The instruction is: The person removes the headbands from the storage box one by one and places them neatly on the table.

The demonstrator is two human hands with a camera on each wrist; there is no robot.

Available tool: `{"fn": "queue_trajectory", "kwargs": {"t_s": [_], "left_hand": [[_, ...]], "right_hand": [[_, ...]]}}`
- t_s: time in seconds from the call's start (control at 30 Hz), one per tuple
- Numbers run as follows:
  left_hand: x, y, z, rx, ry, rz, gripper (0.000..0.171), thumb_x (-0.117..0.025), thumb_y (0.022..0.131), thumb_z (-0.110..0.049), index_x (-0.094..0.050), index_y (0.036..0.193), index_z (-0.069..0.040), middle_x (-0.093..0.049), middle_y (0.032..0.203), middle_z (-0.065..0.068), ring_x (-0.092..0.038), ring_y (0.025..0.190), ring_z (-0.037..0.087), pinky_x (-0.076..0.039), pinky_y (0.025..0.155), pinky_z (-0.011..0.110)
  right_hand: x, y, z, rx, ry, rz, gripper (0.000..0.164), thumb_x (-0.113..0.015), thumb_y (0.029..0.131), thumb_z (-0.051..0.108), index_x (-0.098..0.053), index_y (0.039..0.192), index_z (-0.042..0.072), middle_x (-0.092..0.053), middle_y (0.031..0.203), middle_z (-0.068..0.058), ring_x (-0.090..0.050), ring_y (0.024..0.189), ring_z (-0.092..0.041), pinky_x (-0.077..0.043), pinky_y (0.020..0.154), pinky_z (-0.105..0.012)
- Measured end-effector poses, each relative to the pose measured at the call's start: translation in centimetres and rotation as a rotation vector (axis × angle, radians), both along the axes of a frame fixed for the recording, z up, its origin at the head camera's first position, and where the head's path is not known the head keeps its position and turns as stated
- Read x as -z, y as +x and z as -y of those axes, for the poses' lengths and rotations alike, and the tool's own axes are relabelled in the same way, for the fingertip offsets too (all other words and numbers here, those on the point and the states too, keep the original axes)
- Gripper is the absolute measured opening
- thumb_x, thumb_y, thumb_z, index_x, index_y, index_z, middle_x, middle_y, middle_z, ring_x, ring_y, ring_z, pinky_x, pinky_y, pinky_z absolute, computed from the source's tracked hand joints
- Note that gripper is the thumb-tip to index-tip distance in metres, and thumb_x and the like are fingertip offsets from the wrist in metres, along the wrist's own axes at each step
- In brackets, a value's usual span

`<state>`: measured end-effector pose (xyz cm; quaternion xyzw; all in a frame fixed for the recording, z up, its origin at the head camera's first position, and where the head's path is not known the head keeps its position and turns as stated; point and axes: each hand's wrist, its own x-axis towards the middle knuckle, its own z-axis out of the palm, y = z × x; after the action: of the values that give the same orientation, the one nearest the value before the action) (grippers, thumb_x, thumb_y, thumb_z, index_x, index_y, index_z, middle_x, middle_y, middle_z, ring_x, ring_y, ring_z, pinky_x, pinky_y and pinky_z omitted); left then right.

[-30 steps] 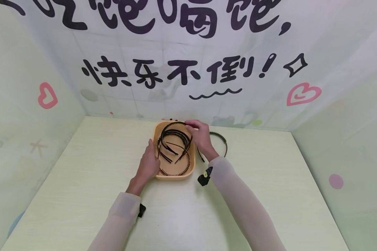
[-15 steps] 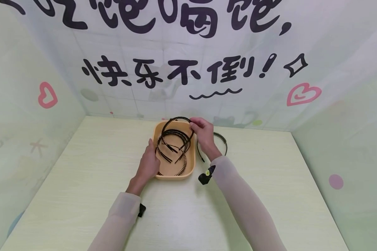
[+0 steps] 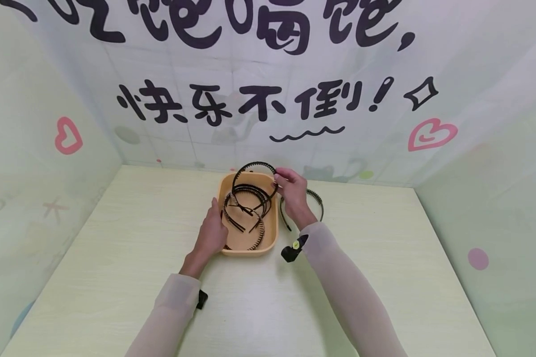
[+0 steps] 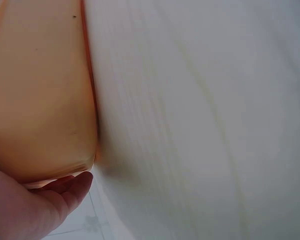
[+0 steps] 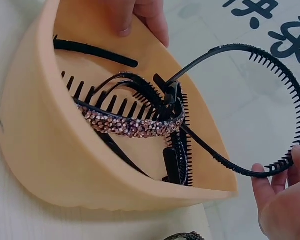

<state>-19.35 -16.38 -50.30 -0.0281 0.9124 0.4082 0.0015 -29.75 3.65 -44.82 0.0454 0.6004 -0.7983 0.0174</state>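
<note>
Now a slim black headband (image 5: 240, 47), toothed inside and speckled outside, arches over the far end of the basket (image 3: 246, 253), pinched between thumb and fingers of the right hand (image 3: 294, 197). The left hand (image 3: 212, 234) grips the basket's left side. More headbands (image 5: 135, 128), one pink-jewelled, lie inside.

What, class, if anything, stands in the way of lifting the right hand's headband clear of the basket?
Possibly the other headbands: the ends of the held headband seem to reach in among them in the basket, and could snag. Nothing visible stands above it.
</note>
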Motion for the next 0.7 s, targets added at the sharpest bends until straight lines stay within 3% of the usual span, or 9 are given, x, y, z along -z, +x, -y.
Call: {"fn": "queue_trajectory", "kwargs": {"t_s": [0.17, 0.33, 0.5, 0.7], "left_hand": [[0.2, -0.1, 0.0, 0.0, 0.0, -0.003, 0.075, -0.037, 0.092, 0.006, 0.005, 0.155, 0.008, -0.023, 0.154, 0.036, -0.055, 0.112, 0.043, -0.05, 0.09, 0.05], [0.2, 0.0, 0.1, 0.003, -0.007, -0.008, 0.075, -0.037, 0.092, 0.007, 0.005, 0.155, 0.009, -0.024, 0.154, 0.037, -0.055, 0.111, 0.043, -0.049, 0.091, 0.051], [0.2, -0.1, 0.0, 0.002, -0.017, -0.017, 0.077, -0.039, 0.09, 0.007, 0.004, 0.154, 0.009, -0.026, 0.152, 0.038, -0.05, 0.122, 0.047, -0.045, 0.102, 0.055], [0.2, 0.0, 0.0, -0.002, -0.02, -0.02, 0.078, -0.038, 0.089, 0.007, 0.003, 0.155, 0.009, -0.027, 0.152, 0.038, -0.047, 0.127, 0.048, -0.041, 0.107, 0.056]], "right_hand": [[-0.1, -0.2, -0.3, 0.038, -0.085, 0.026, 0.022, -0.062, 0.094, -0.002, -0.067, 0.115, -0.004, -0.061, 0.101, -0.006, -0.056, 0.106, -0.027, -0.051, 0.1, -0.046], [-0.3, -0.3, -0.6, 0.077, -0.121, 0.057, 0.022, -0.063, 0.093, -0.002, -0.067, 0.115, -0.004, -0.059, 0.101, -0.005, -0.057, 0.098, -0.018, -0.054, 0.097, -0.043], [-0.3, -0.5, -0.9, 0.086, -0.098, 0.064, 0.023, -0.064, 0.093, -0.001, -0.068, 0.115, -0.004, -0.06, 0.099, -0.005, -0.057, 0.09, -0.013, -0.058, 0.089, -0.037], [-0.3, -0.8, -1.7, 0.08, -0.037, 0.09, 0.021, -0.067, 0.092, 0.002, -0.07, 0.112, -0.002, -0.062, 0.094, -0.004, -0.058, 0.083, -0.012, -0.06, 0.076, -0.029]]}}
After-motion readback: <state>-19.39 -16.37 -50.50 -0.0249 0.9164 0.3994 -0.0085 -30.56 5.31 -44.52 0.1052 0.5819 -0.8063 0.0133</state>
